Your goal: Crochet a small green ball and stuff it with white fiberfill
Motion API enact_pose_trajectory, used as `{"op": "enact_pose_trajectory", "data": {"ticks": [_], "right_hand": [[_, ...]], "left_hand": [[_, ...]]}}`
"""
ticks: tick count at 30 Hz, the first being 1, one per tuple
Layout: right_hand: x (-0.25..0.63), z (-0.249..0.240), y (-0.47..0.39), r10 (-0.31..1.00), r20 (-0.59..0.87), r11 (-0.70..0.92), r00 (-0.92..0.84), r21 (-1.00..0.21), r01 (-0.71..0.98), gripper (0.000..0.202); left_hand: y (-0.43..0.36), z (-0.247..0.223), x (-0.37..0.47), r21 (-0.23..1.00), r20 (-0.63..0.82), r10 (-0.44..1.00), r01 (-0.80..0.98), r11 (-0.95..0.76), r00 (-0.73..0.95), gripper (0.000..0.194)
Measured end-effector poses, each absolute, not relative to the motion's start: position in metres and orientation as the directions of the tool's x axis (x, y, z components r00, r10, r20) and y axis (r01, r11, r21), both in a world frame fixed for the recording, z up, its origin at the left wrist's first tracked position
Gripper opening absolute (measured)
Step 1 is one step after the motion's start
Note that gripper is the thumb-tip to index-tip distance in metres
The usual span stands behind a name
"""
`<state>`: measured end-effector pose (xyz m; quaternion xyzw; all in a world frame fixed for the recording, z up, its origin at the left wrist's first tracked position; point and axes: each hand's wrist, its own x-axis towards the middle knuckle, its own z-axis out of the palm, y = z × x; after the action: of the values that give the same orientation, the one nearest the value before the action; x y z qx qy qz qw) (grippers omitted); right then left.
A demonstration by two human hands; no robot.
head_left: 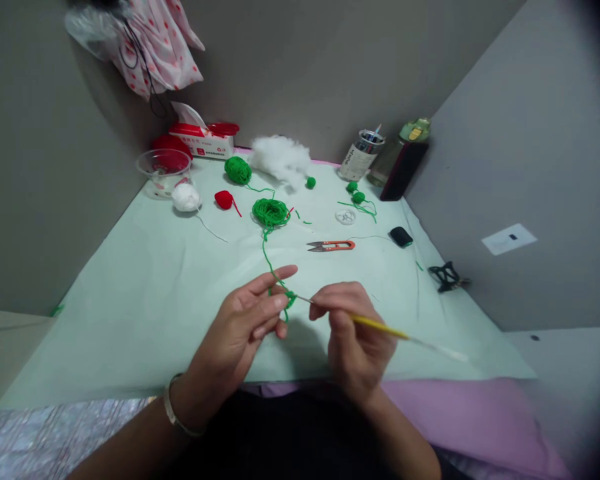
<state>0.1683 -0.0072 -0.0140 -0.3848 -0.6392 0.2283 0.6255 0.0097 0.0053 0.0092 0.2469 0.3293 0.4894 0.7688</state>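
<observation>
My left hand (255, 310) pinches a small piece of green crochet work (291, 299) between thumb and fingers. Its index finger is stretched out, with the green working yarn (267, 255) running over it. That strand leads back to a loose coil of green yarn (271, 213) on the table. In my right hand (353, 327) is a crochet hook (375, 323) with a yellow grip, held like a pen. The thin metal tip of the hook meets the green piece; whether it sits inside a loop is too small to tell. The hook's rear end is blurred.
Orange thread snips (347, 245) lie beyond my hands. Farther back are a green yarn ball (238, 171), white stuffing (280, 159), a red piece (224, 199), a white yarn ball (186, 197) and a pen holder (359, 160). A bottle (386, 163) stands by the right wall (530, 153).
</observation>
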Motion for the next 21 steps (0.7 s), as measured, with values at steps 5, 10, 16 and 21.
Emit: {"op": "enact_pose_trajectory", "data": {"ticks": [5,10,16,21], "right_hand": [[0.1656,-0.0087,-0.0022,0.901,0.427,0.433,0.077,-0.878,-0.205,0.021],[0.1630,-0.0123,-0.0017,0.896,0.442,0.444,0.053,-0.879,-0.175,0.020],[0.1641,-0.0113,-0.0040,0.902,0.432,0.424,0.012,-0.880,-0.215,0.020],[0.1641,-0.0119,-0.0017,0.917,0.397,0.385,0.023,-0.873,-0.298,0.019]], "left_hand": [[0.0041,0.0056,0.0072,0.838,-0.155,0.956,-0.480,0.261,0.249,0.033],[0.0035,0.0000,0.0083,0.871,-0.118,0.958,-0.436,0.227,0.261,0.030],[0.0072,0.0024,0.0085,0.834,-0.161,0.947,-0.475,0.280,0.277,0.044],[0.0085,0.0065,0.0072,0.744,-0.195,0.898,-0.537,0.398,0.395,0.056]]}}
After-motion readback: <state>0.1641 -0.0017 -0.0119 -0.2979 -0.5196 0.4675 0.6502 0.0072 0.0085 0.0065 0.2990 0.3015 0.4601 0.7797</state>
